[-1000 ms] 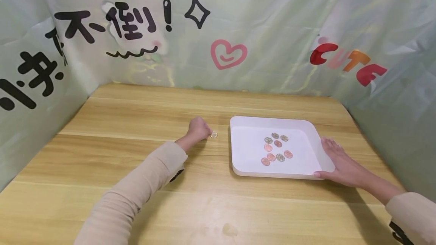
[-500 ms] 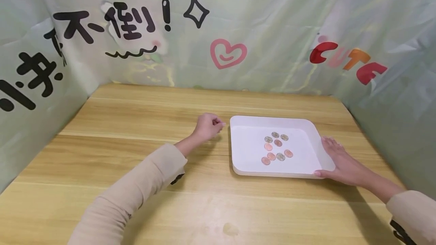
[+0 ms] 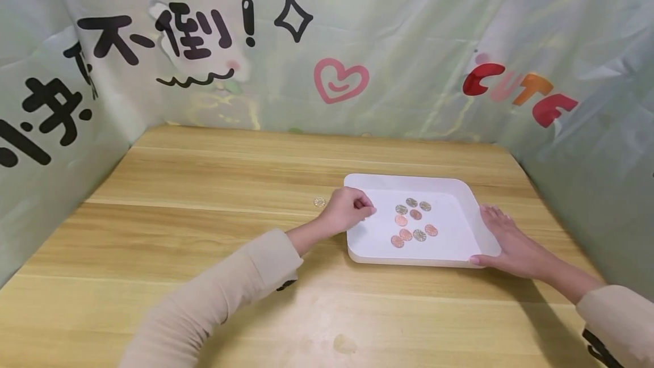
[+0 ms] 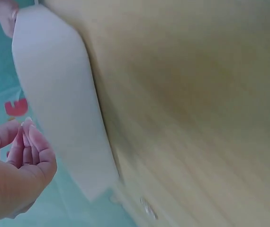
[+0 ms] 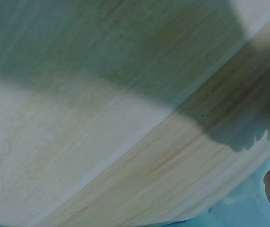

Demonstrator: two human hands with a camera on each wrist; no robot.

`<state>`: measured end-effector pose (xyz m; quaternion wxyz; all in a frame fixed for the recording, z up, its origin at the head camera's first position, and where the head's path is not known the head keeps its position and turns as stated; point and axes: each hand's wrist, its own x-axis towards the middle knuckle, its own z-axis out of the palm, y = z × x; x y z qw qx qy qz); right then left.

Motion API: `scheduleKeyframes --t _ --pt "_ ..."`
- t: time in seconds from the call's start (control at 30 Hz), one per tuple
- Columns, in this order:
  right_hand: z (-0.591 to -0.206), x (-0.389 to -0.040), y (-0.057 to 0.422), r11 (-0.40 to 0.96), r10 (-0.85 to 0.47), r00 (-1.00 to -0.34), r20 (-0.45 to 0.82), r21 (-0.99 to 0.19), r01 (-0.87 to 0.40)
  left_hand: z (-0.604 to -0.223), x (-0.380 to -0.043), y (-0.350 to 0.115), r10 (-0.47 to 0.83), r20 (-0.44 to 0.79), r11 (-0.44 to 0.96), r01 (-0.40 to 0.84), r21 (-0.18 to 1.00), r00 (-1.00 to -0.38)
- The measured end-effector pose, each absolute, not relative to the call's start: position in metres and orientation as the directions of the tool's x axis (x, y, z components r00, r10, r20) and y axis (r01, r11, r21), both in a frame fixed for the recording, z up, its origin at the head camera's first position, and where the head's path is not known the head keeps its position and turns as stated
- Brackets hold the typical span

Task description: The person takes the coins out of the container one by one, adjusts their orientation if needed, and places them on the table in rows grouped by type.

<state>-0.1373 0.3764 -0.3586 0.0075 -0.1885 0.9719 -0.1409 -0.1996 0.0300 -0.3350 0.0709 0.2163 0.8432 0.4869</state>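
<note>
My left hand (image 3: 347,209) is over the left rim of a white rectangular tray (image 3: 375,251). Its thumb and forefinger meet in a pinch on a small thin thing, mostly hidden between the fingertips, whose kind I cannot tell. In the left wrist view, this hand (image 4: 23,163) is beside the tray's outer wall (image 4: 64,104). My right hand (image 3: 511,249) rests spread against the tray's right end, thumb along the near corner. Several coins, copper-coloured (image 3: 431,230) and silvery (image 3: 419,235), lie flat inside. One more coin (image 3: 319,202) lies on the table, left of the tray.
The wooden table (image 3: 204,186) carries the tray right of its middle. A pale printed cloth (image 3: 409,72) hangs along its back and sides. A light round mark (image 3: 344,344) shows on the wood near the front. In the right wrist view, shadow covers part of the tabletop (image 5: 125,156).
The left hand has left the spot beside the loose coin, risen and moved right over the tray's edge, fingertips pinched. That coin shows again on the table. The right hand and tray have stayed put.
</note>
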Motion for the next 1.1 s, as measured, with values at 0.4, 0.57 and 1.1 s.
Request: scheduleKeyframes --t 0.4,0.57,1.1 --pt "-0.358 -0.137 0.377 0.89 -0.377 -0.925 0.037 -0.263 -0.373 -0.351 -0.188 0.071 0.484 0.061 0.448 0.306 0.84 -0.873" --pt "-0.358 -0.138 0.377 0.89 -0.383 -0.923 0.039 -0.253 -0.38 -0.354 -0.186 0.079 0.509 0.012 0.516 0.316 0.796 -0.861" --pt "-0.358 -0.136 0.377 0.896 -0.377 -0.925 0.036 -0.241 -0.374 -0.362 -0.185 0.088 0.524 -0.085 0.685 0.36 0.633 -0.847"
